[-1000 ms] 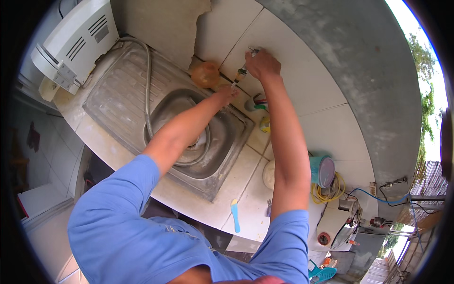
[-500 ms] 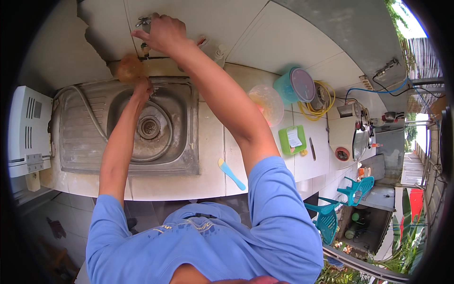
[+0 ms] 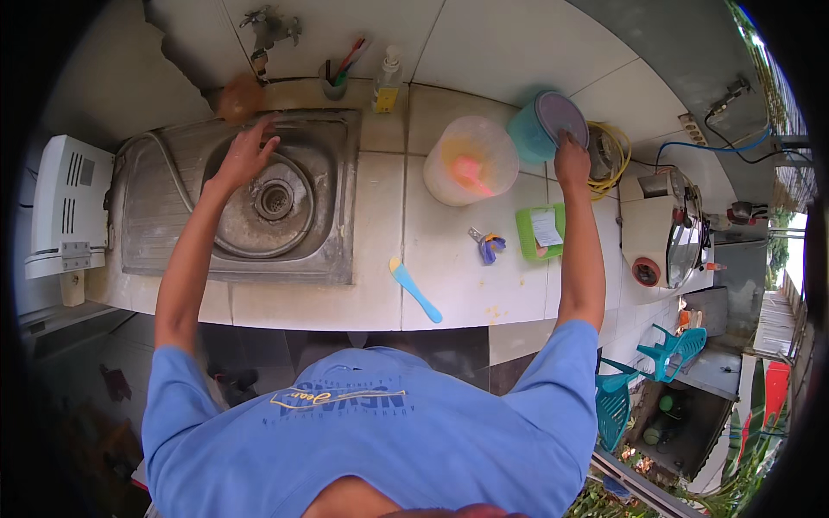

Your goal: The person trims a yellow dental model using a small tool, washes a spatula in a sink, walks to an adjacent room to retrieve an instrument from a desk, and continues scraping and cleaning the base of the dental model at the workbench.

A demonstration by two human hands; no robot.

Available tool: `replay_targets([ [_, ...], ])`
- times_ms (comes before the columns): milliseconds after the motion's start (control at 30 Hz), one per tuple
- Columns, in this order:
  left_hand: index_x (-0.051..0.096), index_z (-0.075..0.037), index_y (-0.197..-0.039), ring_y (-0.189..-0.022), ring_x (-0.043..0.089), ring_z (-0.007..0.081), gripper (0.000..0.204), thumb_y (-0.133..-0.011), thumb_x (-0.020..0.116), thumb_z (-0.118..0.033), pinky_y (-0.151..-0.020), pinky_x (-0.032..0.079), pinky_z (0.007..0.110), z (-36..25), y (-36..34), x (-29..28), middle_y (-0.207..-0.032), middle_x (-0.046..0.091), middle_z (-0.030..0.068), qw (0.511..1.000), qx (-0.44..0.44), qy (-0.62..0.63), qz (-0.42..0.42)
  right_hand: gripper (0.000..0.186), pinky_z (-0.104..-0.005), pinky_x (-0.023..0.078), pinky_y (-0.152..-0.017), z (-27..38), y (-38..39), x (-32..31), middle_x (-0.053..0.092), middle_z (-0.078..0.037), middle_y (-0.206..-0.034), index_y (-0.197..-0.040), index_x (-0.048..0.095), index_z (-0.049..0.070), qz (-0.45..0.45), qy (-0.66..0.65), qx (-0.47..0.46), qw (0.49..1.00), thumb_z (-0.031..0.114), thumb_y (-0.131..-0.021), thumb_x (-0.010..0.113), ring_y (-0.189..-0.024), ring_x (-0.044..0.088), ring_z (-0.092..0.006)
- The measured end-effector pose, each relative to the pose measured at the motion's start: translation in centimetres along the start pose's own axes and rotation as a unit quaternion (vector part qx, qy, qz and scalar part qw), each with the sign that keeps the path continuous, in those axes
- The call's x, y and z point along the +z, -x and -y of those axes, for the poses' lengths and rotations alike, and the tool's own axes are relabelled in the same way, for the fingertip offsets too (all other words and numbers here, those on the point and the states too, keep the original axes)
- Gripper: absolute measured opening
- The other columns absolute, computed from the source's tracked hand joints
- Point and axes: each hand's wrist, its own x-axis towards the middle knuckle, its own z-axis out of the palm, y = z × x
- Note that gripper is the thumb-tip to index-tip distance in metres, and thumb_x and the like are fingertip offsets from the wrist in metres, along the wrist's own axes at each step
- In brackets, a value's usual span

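My left hand (image 3: 248, 155) hovers over the steel sink (image 3: 345, 216), its fingers spread and holding nothing. Beyond it, an orange-brown round thing (image 3: 240, 98) sits at the sink's back edge, below the wall faucet (image 3: 273, 33). At the right, my right hand (image 3: 572, 162) grips the edge of a teal tub (image 3: 528, 136) with a greyish-purple lid; some of its fingers are hidden. Left of that tub stands a translucent tub (image 3: 440, 173) with a pink object and yellowish stuff inside. A green basket (image 3: 525, 235) with a paper in it lies just nearer than my right hand.
On the counter (image 3: 371, 250) lie a blue spatula (image 3: 418, 293) and a small blue-purple thing (image 3: 490, 249). A pump bottle (image 3: 388, 82) and a cup (image 3: 332, 85) of brushes stand behind the sink. A grey hose curls inside the sink. Yellow hose (image 3: 623, 154) is coiled beside the teal tub.
My right hand has left the faucet and moved right to the teal tub. My left hand has opened over the sink. The whole view has shifted a little.
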Motion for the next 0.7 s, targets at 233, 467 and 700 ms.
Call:
replay_targets([
  [233,0.04,-0.001,-0.14,-0.107,0.062,0.023,0.05,-0.098,0.052,-0.026,-0.093,0.046,0.034,-5.4,-0.6,5.7,-0.121,0.063,0.0164,0.974,-0.06,0.218,-0.03,0.036,-0.0407,0.056,-0.071,10.4,1.8,-9.3,0.067,-0.012,-0.112,-0.118,0.059,0.006,-0.116,-0.175,-0.116,0.971,0.004,-0.081,0.056,-0.088,0.068,-0.0304],
  [467,0.036,-0.004,-0.145,-0.115,0.059,0.0291,0.055,-0.099,0.047,-0.034,-0.1,0.042,0.038,-17.3,-1.6,14.8,-0.133,0.054,0.0199,0.968,-0.031,0.245,0.044,0.042,-0.0385,0.053,-0.087,15.8,8.7,-9.5,0.062,-0.018,-0.122,-0.121,0.057,0.004,0.001,-0.18,-0.206,0.962,0.01,-0.08,0.064,-0.108,0.062,-0.0362],
  [700,0.026,-0.009,-0.15,-0.133,0.041,0.0367,0.065,-0.096,0.054,-0.031,-0.11,0.033,0.044,-20.4,-1.9,19.4,-0.149,0.033,0.0228,0.993,0.065,0.095,0.01,0.06,-0.0474,0.036,-0.107,14.5,10.4,-9.1,0.046,-0.024,-0.139,-0.135,0.047,0.004,0.034,-0.21,-0.211,0.954,0.033,-0.086,0.065,-0.13,0.044,-0.0407],
])
